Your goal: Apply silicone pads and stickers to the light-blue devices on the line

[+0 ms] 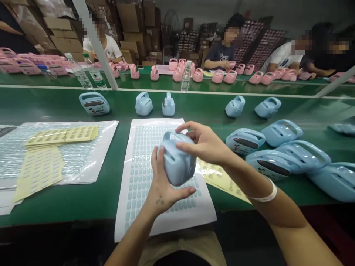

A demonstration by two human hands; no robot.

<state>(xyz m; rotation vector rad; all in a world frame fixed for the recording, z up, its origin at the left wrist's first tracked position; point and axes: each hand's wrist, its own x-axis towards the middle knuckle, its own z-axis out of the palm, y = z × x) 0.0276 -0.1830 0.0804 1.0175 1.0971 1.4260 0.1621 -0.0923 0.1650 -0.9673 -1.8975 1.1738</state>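
A glossy light-blue plastic housing with a carry handle [180,166] is held up between both my hands. My left hand [162,186] supports it from the left and below, thumb stretched along its underside. My right hand [203,142] grips its top near the handle, fingers curled behind it and thumb in front. A small dark slot shows on the side facing me. Beneath lies a white sheet of small pale-blue oval stickers [142,155], partly covered by my hands. A yellow sticker sheet [222,179] sticks out under my right forearm.
Several similar blue housings [269,162] crowd the right side, and others [144,104] stand along the back. Left are clear-sticker sheets [83,166] with yellow sticker sheets [41,170] on top. Beyond a white rail stand water bottles [186,77], pink housings [217,76] and seated people [226,48].
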